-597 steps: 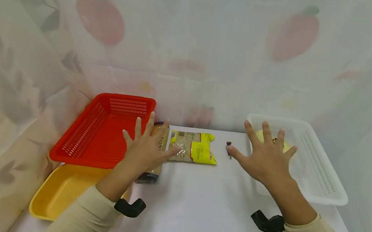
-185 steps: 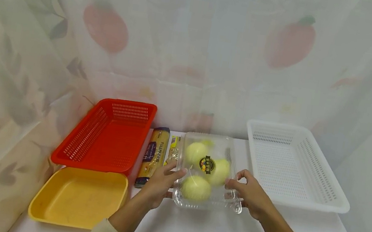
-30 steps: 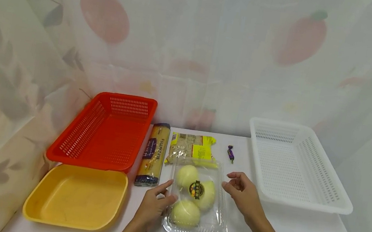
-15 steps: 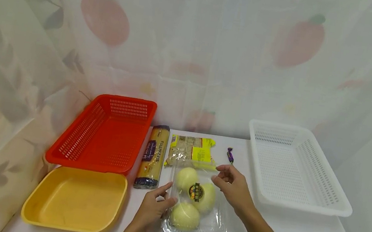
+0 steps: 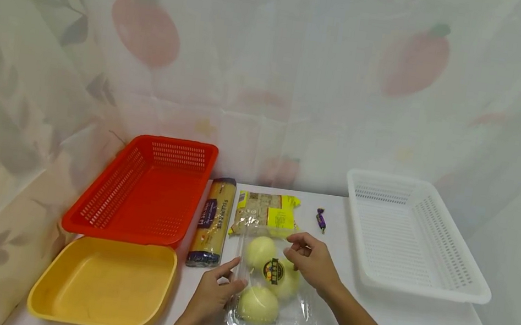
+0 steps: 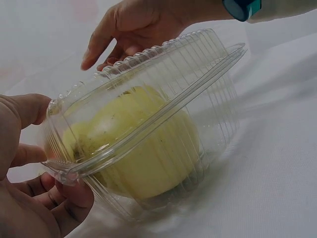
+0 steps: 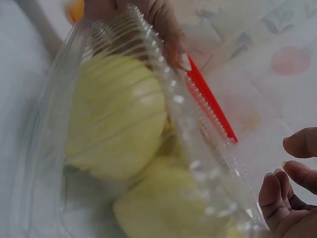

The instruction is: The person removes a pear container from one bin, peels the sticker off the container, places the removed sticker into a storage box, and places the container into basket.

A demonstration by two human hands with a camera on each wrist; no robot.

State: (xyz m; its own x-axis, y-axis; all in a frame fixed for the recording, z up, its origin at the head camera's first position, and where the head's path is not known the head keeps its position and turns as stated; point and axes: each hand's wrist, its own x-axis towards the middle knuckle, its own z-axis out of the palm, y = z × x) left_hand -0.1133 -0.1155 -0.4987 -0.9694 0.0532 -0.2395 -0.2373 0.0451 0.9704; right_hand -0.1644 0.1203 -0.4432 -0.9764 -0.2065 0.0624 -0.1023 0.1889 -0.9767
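Observation:
A clear plastic clamshell box (image 5: 297, 317) with three pale yellow round fruits (image 5: 259, 304) stands on the table, a dark round sticker (image 5: 273, 271) on its lid. At its left side my left hand (image 5: 212, 294) grips the rim. In the left wrist view the fingers (image 6: 74, 198) curl below that rim and others press the upper side. My right hand (image 5: 311, 261) hovers over the box's far right part, fingers loosely bent, holding nothing. The right wrist view shows those fingers (image 7: 297, 173) apart from the lid (image 7: 173, 99).
Behind the box lie a yellow-ended food bag (image 5: 264, 210) and a small purple wrapped candy (image 5: 321, 220). A spaghetti pack (image 5: 212, 222) lies to the left, beside a red basket (image 5: 195, 203) and a yellow tub (image 5: 168, 283). A white basket (image 5: 469, 280) stands at the right.
The fruit box, seen in the white basket at first, was later held between both hands and now stands nearer me. Lately my right hand has moved left over the lid; my left stays put.

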